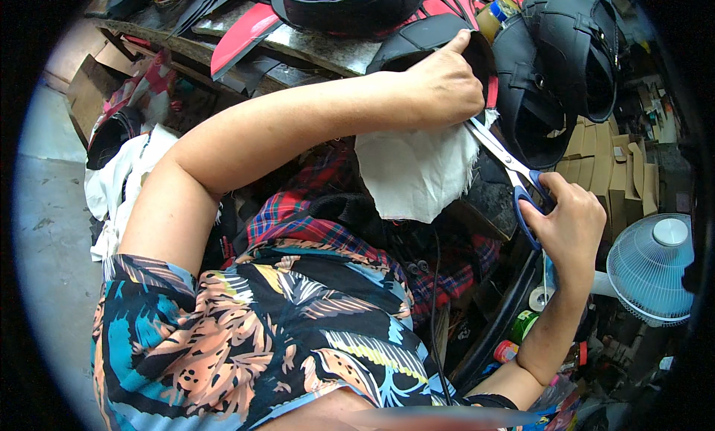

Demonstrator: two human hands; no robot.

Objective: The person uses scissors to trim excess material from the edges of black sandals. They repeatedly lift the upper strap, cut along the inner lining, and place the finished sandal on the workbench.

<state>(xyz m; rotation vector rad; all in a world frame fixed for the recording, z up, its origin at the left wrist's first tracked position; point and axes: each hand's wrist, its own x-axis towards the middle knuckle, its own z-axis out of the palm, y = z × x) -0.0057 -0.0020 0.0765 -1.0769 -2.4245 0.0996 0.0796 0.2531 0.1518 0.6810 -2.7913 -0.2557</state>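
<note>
My left hand [447, 88] is closed at the edge of a black shoe upper [424, 40], its thumb lying on the black material. White cloth [417, 174] with a frayed right edge hangs down from under that hand. Scissors [509, 163] with blue handles are in my right hand [570, 219], the thumb and fingers through the loops. Their blades point up and left to the cloth's upper right edge, just beside my left hand. Whether the tips are in the cloth is hidden.
Black boots [573, 51] stand at the right of the worktable [328, 47], near a jar with a blue lid [505, 10]. Red and black cut pieces [246, 40] lie at the table's left. A white fan [655, 267] and folded cardboard [611, 163] are at the right.
</note>
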